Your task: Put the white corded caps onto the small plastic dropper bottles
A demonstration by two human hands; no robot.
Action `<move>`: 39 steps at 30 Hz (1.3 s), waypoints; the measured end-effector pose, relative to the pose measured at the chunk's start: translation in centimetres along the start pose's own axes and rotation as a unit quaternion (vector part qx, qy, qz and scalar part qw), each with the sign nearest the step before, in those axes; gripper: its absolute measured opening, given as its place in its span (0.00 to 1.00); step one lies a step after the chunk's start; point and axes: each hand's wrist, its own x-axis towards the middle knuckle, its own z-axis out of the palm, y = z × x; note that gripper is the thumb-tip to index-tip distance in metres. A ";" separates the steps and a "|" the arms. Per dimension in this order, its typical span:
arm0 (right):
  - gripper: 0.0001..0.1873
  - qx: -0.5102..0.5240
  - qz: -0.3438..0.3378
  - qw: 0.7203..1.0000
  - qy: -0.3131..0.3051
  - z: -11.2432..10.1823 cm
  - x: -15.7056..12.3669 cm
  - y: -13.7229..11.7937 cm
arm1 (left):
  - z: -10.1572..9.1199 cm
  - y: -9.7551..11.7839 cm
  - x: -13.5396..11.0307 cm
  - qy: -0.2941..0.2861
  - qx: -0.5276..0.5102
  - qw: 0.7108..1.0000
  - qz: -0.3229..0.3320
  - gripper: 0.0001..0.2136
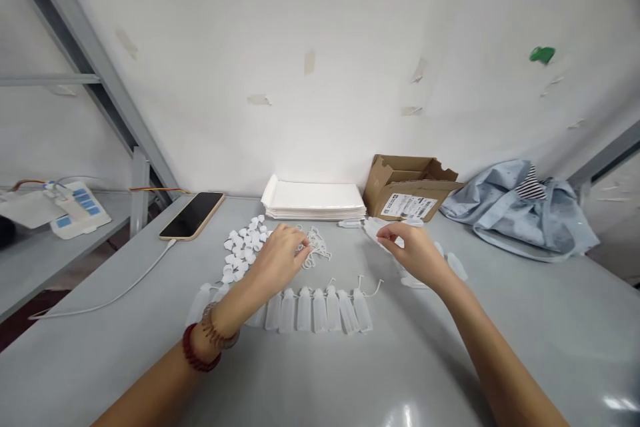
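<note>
My left hand (280,255) reaches over the grey table (450,360), fingers curled in a pinch at a small heap of thin white loops (316,245). Just left of it lies a cluster of several small white caps (245,247). My right hand (413,245) is closed in a pinch on a small translucent plastic piece (385,230) beside loose clear bottles (456,265). A row of several small translucent bottles (320,308) lies side by side in front of both hands.
A stack of white sheets (314,200) and an open cardboard box (407,188) stand against the wall. A phone (193,215) on a white cable lies at left. Blue cloth (520,210) is bunched at right. A metal frame and side shelf stand at far left.
</note>
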 end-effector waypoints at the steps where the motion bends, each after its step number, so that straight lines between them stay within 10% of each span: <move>1: 0.09 -0.009 0.006 1.000 -0.017 -0.3 -0.1 0.1 | -0.2 0.1 -0.2 0.012 -0.015 1.000 0.005 0.09; 11: 0.12 -0.057 0.140 0.960 -0.235 -4.6 -2.2 0.9 | 0.3 1.7 -1.4 0.041 -0.086 0.995 0.030 0.07; 22: 0.11 -0.106 0.139 0.945 -0.278 -2.1 -2.1 0.3 | 0.6 2.9 -1.5 0.052 -0.170 0.983 0.036 0.07; 30: 0.04 0.083 -0.041 0.990 -0.107 -1.2 -2.2 -2.7 | 0.5 3.8 -1.8 0.029 -0.246 0.968 0.038 0.07; 39: 0.09 0.113 -0.279 0.944 0.133 3.4 -3.5 -5.1 | 0.6 4.5 -2.1 0.056 -0.271 0.961 0.024 0.04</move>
